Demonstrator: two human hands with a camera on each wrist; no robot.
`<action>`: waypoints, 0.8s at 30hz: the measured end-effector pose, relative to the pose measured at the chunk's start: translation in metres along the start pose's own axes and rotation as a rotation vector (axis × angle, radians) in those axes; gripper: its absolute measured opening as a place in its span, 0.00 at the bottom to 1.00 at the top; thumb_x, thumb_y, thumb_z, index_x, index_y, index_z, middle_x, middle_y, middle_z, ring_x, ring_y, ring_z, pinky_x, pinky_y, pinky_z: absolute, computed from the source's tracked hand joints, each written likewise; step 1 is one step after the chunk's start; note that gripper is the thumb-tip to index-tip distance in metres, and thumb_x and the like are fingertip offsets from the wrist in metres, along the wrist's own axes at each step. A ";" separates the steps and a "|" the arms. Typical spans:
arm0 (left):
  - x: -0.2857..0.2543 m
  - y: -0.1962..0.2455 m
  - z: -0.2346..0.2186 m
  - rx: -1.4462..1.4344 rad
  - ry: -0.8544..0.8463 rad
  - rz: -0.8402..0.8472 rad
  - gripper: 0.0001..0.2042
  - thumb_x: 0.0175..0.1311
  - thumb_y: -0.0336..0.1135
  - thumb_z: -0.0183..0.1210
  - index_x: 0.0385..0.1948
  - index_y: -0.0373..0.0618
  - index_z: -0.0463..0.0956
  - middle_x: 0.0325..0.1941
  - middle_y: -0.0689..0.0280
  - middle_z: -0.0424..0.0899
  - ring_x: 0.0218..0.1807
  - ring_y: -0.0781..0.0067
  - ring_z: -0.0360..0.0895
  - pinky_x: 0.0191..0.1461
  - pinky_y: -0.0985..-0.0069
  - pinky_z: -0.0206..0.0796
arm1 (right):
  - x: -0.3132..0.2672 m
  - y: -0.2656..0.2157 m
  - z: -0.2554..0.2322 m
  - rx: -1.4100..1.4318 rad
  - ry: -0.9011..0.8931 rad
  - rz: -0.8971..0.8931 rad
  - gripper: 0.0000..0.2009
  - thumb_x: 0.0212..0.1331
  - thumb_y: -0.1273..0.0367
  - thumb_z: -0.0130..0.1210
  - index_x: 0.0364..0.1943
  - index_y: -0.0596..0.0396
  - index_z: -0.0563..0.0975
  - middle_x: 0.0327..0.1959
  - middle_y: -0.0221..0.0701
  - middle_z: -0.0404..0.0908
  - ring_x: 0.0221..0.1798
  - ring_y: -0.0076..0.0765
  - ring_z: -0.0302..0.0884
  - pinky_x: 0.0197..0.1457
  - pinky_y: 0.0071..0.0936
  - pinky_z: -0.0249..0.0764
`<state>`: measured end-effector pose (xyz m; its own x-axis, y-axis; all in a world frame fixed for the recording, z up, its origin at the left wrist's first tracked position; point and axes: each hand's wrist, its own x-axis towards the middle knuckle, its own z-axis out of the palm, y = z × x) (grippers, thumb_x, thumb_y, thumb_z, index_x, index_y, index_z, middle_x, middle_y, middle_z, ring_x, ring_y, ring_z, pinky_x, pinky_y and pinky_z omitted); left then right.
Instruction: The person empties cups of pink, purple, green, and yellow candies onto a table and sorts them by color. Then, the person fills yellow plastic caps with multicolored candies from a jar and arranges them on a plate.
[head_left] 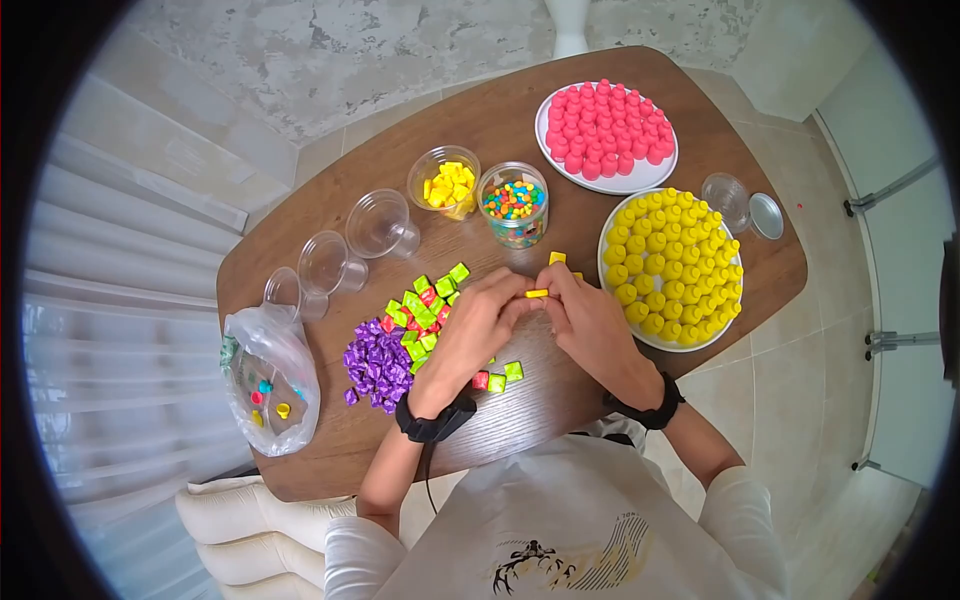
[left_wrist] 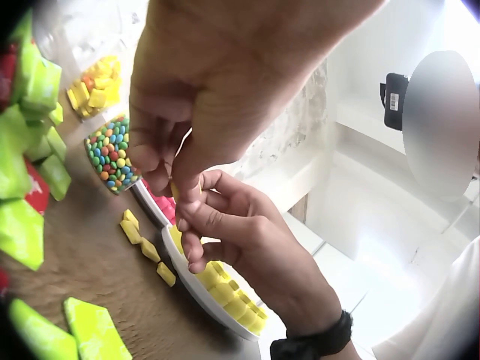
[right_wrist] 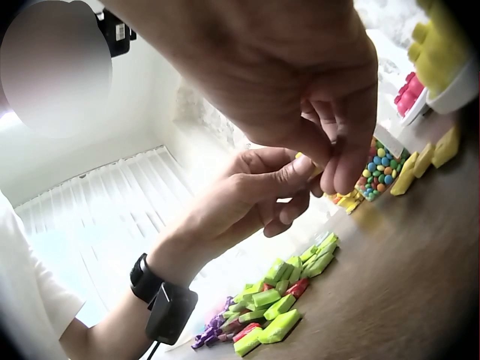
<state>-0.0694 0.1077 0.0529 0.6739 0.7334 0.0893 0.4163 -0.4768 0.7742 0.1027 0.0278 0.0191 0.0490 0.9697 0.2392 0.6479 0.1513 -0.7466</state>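
Observation:
Close together over the table, my left hand (head_left: 478, 318) and right hand (head_left: 592, 325) pinch one small flat yellow candy (head_left: 537, 293) between thumbs and fingers. Fingers cover most of that piece in both wrist views. Several matching yellow candies (left_wrist: 148, 249) lie on the wood beside the right hand. By the left hand spreads a heap of green wrapped candies (head_left: 459, 272) with red ones (head_left: 480, 380) mixed in. Purple wrapped candies (head_left: 375, 365) are piled just left of them.
Behind the hands stand a tub of yellow candies (head_left: 450, 187) and a tub of coloured button candies (head_left: 515, 210). Empty clear cups (head_left: 378, 223) line the left. Plates hold yellow bottles (head_left: 680, 265) and pink bottles (head_left: 605, 130). A plastic bag (head_left: 290, 350) with small caps sits far left.

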 end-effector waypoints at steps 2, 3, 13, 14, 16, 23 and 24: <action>0.000 -0.002 -0.006 0.009 -0.002 0.041 0.09 0.66 0.30 0.67 0.44 0.36 0.84 0.34 0.57 0.82 0.37 0.59 0.81 0.42 0.66 0.71 | -0.001 -0.002 -0.004 0.053 -0.018 0.087 0.10 0.69 0.71 0.56 0.49 0.52 0.69 0.39 0.40 0.84 0.35 0.56 0.84 0.34 0.52 0.75; 0.001 -0.002 -0.011 0.014 0.099 0.041 0.09 0.67 0.30 0.67 0.42 0.35 0.84 0.32 0.57 0.82 0.35 0.61 0.80 0.41 0.66 0.70 | -0.001 -0.003 -0.006 0.109 -0.038 0.166 0.10 0.70 0.70 0.56 0.49 0.52 0.69 0.39 0.39 0.84 0.35 0.56 0.84 0.34 0.51 0.76; 0.049 -0.008 -0.071 0.209 0.572 0.018 0.23 0.64 0.29 0.69 0.62 0.40 0.78 0.36 0.64 0.81 0.28 0.73 0.76 0.33 0.73 0.69 | 0.006 0.001 0.003 -0.473 -0.009 0.119 0.12 0.68 0.66 0.61 0.47 0.56 0.72 0.39 0.37 0.80 0.34 0.48 0.86 0.31 0.44 0.79; 0.045 -0.010 -0.067 0.213 0.569 0.025 0.23 0.64 0.29 0.69 0.62 0.40 0.78 0.36 0.64 0.81 0.28 0.73 0.76 0.33 0.73 0.69 | 0.007 0.002 0.006 -0.511 -0.040 0.135 0.13 0.67 0.66 0.62 0.47 0.57 0.73 0.39 0.37 0.80 0.34 0.47 0.86 0.32 0.43 0.79; 0.032 -0.009 -0.054 0.226 0.524 -0.004 0.22 0.64 0.29 0.70 0.60 0.41 0.79 0.37 0.64 0.80 0.33 0.73 0.78 0.35 0.74 0.70 | 0.007 0.004 0.011 -0.547 -0.068 0.169 0.14 0.66 0.66 0.63 0.47 0.58 0.73 0.39 0.38 0.80 0.34 0.45 0.87 0.32 0.42 0.80; -0.006 -0.017 -0.009 0.089 0.097 0.046 0.15 0.67 0.29 0.66 0.55 0.39 0.81 0.47 0.59 0.81 0.42 0.61 0.82 0.43 0.68 0.73 | 0.011 0.014 0.015 -0.496 -0.110 0.167 0.15 0.59 0.72 0.65 0.46 0.59 0.72 0.42 0.41 0.81 0.38 0.48 0.88 0.34 0.43 0.80; -0.007 -0.013 -0.005 0.091 0.103 0.046 0.15 0.67 0.29 0.66 0.55 0.39 0.81 0.47 0.59 0.81 0.42 0.61 0.82 0.43 0.68 0.73 | 0.013 0.014 0.013 -0.473 -0.124 0.181 0.16 0.58 0.72 0.65 0.46 0.59 0.72 0.42 0.42 0.81 0.39 0.49 0.88 0.34 0.44 0.80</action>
<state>-0.0830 0.1110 0.0449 0.6291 0.7535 0.1910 0.4429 -0.5494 0.7085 0.1020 0.0451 0.0037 0.1207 0.9921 0.0356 0.9112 -0.0965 -0.4004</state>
